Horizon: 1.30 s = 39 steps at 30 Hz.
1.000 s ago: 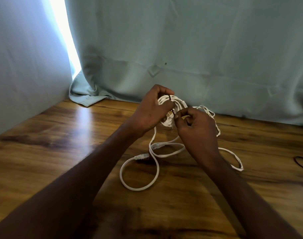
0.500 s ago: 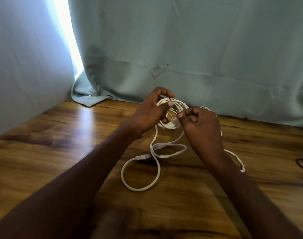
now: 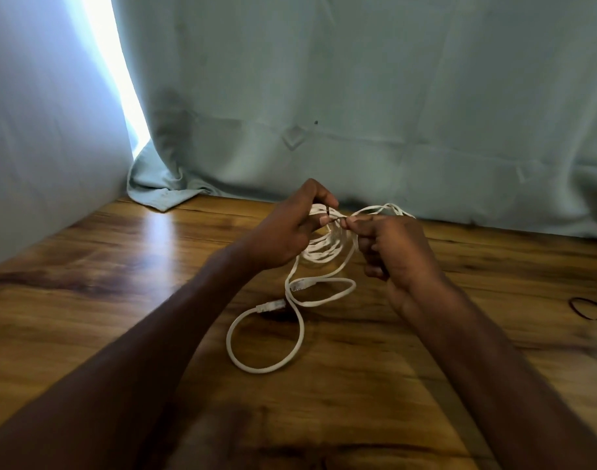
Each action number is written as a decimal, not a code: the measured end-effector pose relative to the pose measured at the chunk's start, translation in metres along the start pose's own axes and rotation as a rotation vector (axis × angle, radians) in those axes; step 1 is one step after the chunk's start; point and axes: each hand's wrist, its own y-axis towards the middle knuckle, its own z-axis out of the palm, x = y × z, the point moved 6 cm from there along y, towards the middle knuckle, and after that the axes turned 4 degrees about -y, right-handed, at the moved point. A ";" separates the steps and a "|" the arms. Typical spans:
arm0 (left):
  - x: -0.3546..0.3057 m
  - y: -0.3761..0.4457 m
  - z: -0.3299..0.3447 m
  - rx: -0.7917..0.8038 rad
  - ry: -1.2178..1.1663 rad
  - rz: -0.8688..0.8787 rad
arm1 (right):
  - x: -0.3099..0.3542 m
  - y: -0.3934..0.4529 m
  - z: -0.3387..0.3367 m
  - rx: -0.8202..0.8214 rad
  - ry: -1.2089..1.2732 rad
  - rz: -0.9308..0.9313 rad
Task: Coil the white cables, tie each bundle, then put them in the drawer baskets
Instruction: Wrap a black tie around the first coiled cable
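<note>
A: The white cable [image 3: 324,245] is a flat cord, partly wound into a loose coil held up above the tabletop [image 3: 86,266]. Its free end trails down onto the wood in two open loops, with both clear plug ends lying near each other just below the coil.

B: And the hands?

A: The left hand [image 3: 283,235] has its fingers curled round the top of the coil, thumb and forefinger pinching it where a thin dark tie [image 3: 329,211] crosses the strands. The right hand [image 3: 395,252] is curled too, its fingertips pinching the same spot from the other side; whether it has the tie or only the cable cannot be told.

B: What differs from a second ago?

A: Both hands have shifted slightly apart and the coil sits more between them, with a strand now arching over the right hand. The loops on the tabletop lie much as before. Dark bands [image 3: 589,308] rest at the right edge, in front of the pale green curtain [image 3: 392,96].
</note>
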 end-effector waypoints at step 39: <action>-0.075 0.003 0.024 0.146 -0.242 0.065 | 0.034 0.005 -0.047 -0.378 -0.357 -0.513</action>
